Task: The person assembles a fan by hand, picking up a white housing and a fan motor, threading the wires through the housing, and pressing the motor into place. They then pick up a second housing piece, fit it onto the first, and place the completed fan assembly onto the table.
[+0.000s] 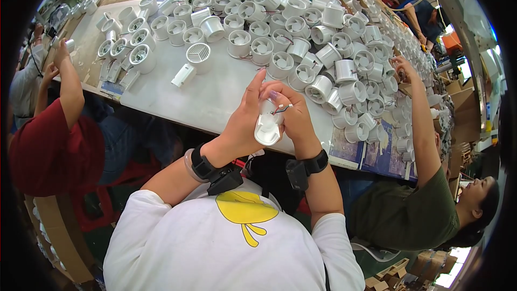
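Observation:
Close in front of my chest, both my hands hold one white plastic housing (267, 128), with a hollow rounded end turned toward me and thin dark wires sticking out on its right side. My left hand (240, 124) wraps it from the left, its index finger stretched up past the part. From the right, my right hand (298, 113) grips it with bent fingers near the wires. Beyond my hands on the table, a white round fan housing with a slatted grille (198, 56) stands beside its white rectangular arm (183, 75).
A large heap of white fan housings (301, 37) covers the table's middle and right. Several more with attached arms (141, 58) stand at left. A co-worker in red (54, 145) sits left; another in dark green (409, 210) reaches into the heap at right. The white tabletop (161, 102) ends before me.

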The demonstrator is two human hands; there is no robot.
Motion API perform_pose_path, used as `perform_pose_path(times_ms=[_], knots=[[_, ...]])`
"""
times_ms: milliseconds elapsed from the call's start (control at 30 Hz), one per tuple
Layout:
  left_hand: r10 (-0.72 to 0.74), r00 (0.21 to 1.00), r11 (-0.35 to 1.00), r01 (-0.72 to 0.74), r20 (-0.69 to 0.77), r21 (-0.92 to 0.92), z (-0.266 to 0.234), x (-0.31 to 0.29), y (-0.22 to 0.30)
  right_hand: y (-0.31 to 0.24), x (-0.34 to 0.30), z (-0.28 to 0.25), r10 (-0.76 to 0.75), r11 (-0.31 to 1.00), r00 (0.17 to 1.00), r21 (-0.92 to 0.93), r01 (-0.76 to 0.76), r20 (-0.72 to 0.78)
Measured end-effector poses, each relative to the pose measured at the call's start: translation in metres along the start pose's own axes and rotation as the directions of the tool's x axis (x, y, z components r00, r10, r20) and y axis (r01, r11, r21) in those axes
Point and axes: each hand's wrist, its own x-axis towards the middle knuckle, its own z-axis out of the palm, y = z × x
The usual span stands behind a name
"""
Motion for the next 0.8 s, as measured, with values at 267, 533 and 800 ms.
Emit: perform_pose_path(times_ms=[267,533,800], knots=[[-0.013,1.0,0.999,0.014,0.02,-0.042,0.0,0.0,-0.004,0.004,0.0,-0.001,0.02,1.0,1.0,0.015,-0.02,-0.005],[-0.03,0.999,0.993,0.031,0.011,-0.115,-0.011,0.006,-0.002,-0.009,-0.002,-0.001,-0.208,0.976,0.976,-0.077,0.203,-0.059],[-0.122,0.991,0.989,0.126,0.052,-0.072,-0.016,0.009,0.01,-0.019,-0.003,-0.003,-0.431,0.77,0.901,-0.5,0.397,0.052]])
